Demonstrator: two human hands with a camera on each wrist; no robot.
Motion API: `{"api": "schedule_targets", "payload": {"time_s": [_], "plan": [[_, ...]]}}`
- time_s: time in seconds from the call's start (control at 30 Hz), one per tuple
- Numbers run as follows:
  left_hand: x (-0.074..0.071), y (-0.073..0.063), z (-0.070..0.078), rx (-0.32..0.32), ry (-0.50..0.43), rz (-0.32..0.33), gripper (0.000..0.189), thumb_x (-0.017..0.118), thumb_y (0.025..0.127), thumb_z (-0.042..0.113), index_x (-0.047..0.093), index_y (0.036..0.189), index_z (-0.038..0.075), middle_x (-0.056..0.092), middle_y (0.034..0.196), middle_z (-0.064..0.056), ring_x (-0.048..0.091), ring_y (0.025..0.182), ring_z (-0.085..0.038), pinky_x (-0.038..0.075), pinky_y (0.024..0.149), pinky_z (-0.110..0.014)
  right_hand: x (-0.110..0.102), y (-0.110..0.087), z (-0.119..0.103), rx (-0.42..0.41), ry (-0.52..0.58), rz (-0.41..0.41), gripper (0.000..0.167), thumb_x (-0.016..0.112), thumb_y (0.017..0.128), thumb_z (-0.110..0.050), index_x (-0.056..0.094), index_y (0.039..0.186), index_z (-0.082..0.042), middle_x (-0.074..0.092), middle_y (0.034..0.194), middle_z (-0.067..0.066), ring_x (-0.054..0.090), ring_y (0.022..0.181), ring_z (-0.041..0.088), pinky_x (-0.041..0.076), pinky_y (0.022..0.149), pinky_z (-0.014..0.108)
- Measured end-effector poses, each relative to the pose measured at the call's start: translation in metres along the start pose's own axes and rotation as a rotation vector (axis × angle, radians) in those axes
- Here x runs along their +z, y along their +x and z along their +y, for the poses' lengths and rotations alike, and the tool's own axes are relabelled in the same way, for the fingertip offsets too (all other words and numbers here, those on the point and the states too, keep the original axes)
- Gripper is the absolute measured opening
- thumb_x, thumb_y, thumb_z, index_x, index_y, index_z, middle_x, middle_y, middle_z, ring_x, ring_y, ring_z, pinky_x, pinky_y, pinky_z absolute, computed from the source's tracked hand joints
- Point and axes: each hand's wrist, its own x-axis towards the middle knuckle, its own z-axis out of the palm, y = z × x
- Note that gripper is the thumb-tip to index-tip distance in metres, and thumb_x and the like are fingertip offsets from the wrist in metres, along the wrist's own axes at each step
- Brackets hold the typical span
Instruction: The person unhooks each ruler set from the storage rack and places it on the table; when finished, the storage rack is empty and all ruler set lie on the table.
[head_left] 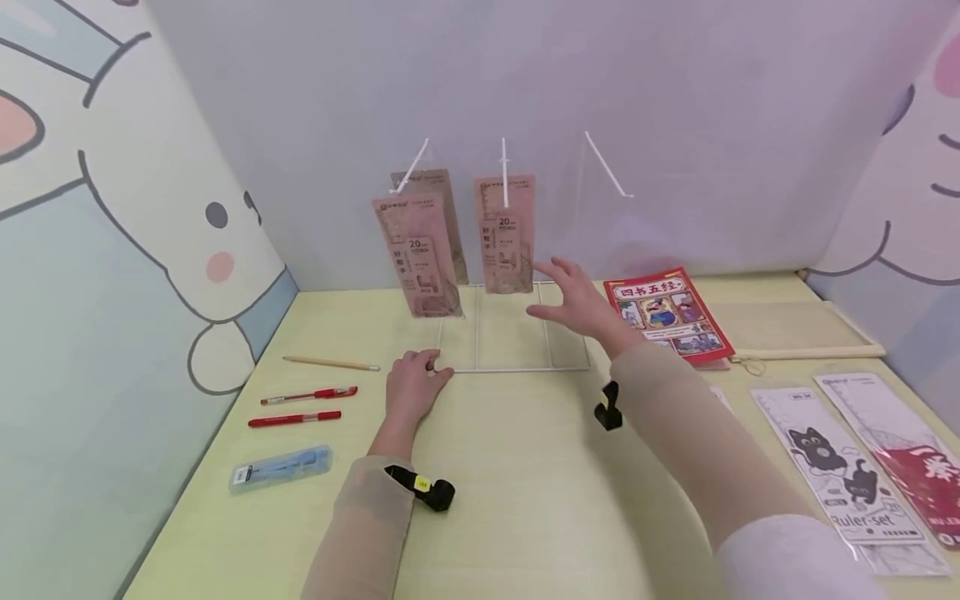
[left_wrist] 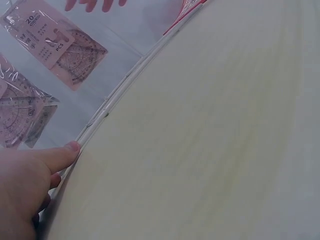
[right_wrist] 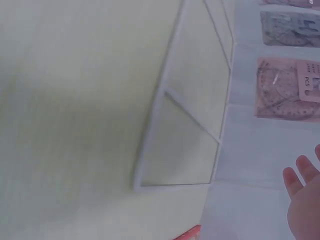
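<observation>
A white wire display rack [head_left: 517, 369] stands at the back of the table, with three prongs reaching forward. Pink ruler-set packs [head_left: 422, 258] hang from its left prong, one behind another. A single pink pack [head_left: 504, 242] hangs from the middle prong; the right prong [head_left: 606, 167] carries no pack. My left hand [head_left: 412, 387] grips the front left corner of the rack's base, with the thumb over the wire in the left wrist view [left_wrist: 65, 156]. Just right of the middle pack, my right hand [head_left: 576, 300] is held in the air, fingers spread, holding nothing.
On the left lie a pencil [head_left: 330, 363], two red pens [head_left: 295, 419] and a blue plastic case [head_left: 281, 467]. To the right are a red comic-style book [head_left: 667, 315], a flat framed board [head_left: 802, 327] and white ruler-set packs [head_left: 838, 467]. Printed cloth walls enclose the table.
</observation>
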Motion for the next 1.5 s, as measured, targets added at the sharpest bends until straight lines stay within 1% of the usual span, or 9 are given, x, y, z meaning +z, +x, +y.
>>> {"api": "schedule_targets", "payload": {"time_s": [0.1,0.2,0.43,0.7,0.87,1.0,1.1,1.3,1.5], "plan": [[0.001,0.001,0.002,0.002,-0.011,-0.003,0.048,0.063,0.087,0.042,0.060,0.125,0.012,0.054,0.099,-0.003,0.046,0.095,-0.028,0.036,0.084,-0.044,-0.009,0.013,-0.010,-0.018,0.055,0.046,0.079,0.072,0.081,-0.037,0.031,0.147,-0.024,0.012,0.153,0.016,0.014,0.138,0.037,0.022,0.102,0.060],[0.002,0.001,0.003,0.006,-0.022,-0.001,0.048,0.063,0.087,0.041,0.060,0.125,0.012,0.055,0.098,-0.002,0.048,0.095,-0.028,0.036,0.084,-0.045,-0.016,0.023,-0.019,-0.037,0.065,0.071,0.078,0.075,0.080,-0.032,0.034,0.146,-0.023,0.014,0.152,0.016,0.015,0.137,0.037,0.021,0.102,0.060],[-0.001,0.000,0.002,-0.008,-0.006,0.006,0.048,0.064,0.087,0.041,0.060,0.126,0.013,0.055,0.098,-0.003,0.047,0.095,-0.027,0.036,0.084,-0.044,-0.017,0.034,-0.027,-0.028,0.091,0.035,0.070,0.072,0.083,-0.031,0.038,0.144,-0.019,0.014,0.153,0.014,0.015,0.138,0.036,0.021,0.103,0.059],[-0.001,-0.001,0.002,0.006,-0.012,-0.003,0.048,0.064,0.087,0.041,0.060,0.125,0.012,0.055,0.097,-0.002,0.047,0.094,-0.027,0.036,0.083,-0.044,-0.016,0.032,-0.026,0.006,0.148,0.028,0.068,0.067,0.087,-0.033,0.035,0.145,-0.020,0.036,0.142,0.012,0.025,0.134,0.033,0.022,0.104,0.056],[-0.003,0.000,0.001,0.013,-0.020,0.007,0.048,0.064,0.087,0.040,0.060,0.125,0.012,0.054,0.097,-0.002,0.046,0.093,-0.027,0.036,0.083,-0.044,-0.017,0.028,-0.027,0.050,0.255,0.080,0.061,0.064,0.089,-0.033,0.038,0.142,-0.021,0.042,0.135,0.010,0.035,0.129,0.032,0.030,0.099,0.056],[-0.004,-0.001,0.000,0.016,-0.030,0.006,0.047,0.064,0.087,0.040,0.060,0.124,0.012,0.055,0.096,-0.003,0.047,0.093,-0.028,0.036,0.083,-0.045,-0.018,0.025,-0.026,0.093,0.381,0.132,0.059,0.065,0.088,-0.029,0.040,0.141,-0.021,0.044,0.125,0.012,0.048,0.115,0.030,0.039,0.093,0.053],[-0.003,-0.001,0.000,0.014,-0.023,0.005,0.047,0.064,0.087,0.040,0.060,0.124,0.012,0.055,0.096,-0.003,0.047,0.093,-0.028,0.036,0.083,-0.044,-0.019,0.024,-0.023,0.111,0.439,0.165,0.059,0.065,0.088,-0.028,0.039,0.141,-0.022,0.043,0.120,0.011,0.051,0.108,0.028,0.041,0.089,0.053],[-0.001,0.000,-0.001,0.005,-0.016,0.010,0.047,0.063,0.087,0.040,0.060,0.125,0.013,0.055,0.097,-0.003,0.047,0.093,-0.027,0.037,0.082,-0.043,-0.021,0.020,-0.021,0.170,0.466,0.246,0.058,0.065,0.087,-0.036,0.039,0.138,-0.030,0.047,0.124,0.005,0.053,0.107,0.024,0.043,0.087,0.049],[0.000,0.000,-0.001,0.013,-0.009,0.011,0.047,0.063,0.087,0.040,0.060,0.124,0.012,0.054,0.096,-0.003,0.046,0.093,-0.028,0.036,0.081,-0.043,-0.025,0.016,-0.024,0.205,0.377,0.336,0.060,0.067,0.084,-0.041,0.040,0.136,-0.028,0.054,0.120,0.007,0.056,0.101,0.021,0.046,0.084,0.042]]}}
